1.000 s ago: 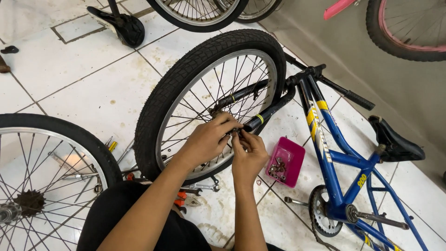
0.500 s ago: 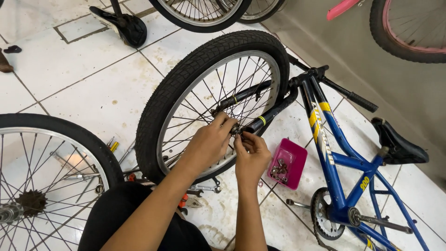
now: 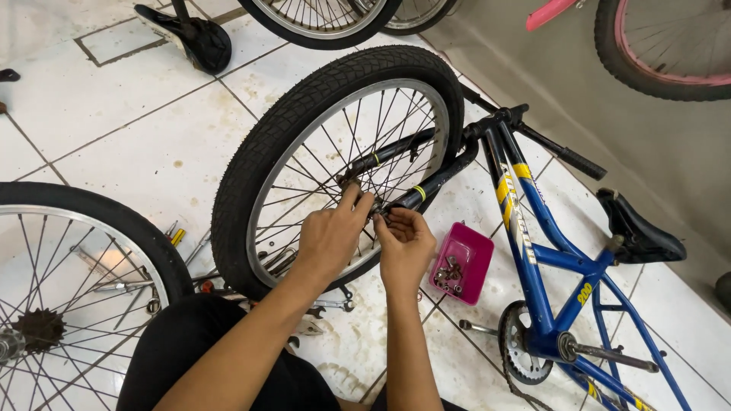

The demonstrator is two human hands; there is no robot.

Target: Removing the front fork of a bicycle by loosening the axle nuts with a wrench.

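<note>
Both hands closed at the wheel (image 3: 335, 167) hub near the floor's (image 3: 114, 137) middle: left hand (image 3: 331, 236) pinched on the axle end, right hand (image 3: 407, 243) curled round a small part, unidentifiable; wheel best steadied, pink tray (image 3: 464, 262) kept near.

A blue bicycle frame (image 3: 533, 251) lies on the white tiled floor, bearing a long yellow decal (image 3: 508, 196) on its down tube and a small yellow sticker (image 3: 584, 293) near the seat tube. Two narrow yellow bands (image 3: 419, 192) ring the black fork legs. Just beside the frame sits an open magenta plastic box (image 3: 461, 261), rectangular, holding small metal parts.
</note>
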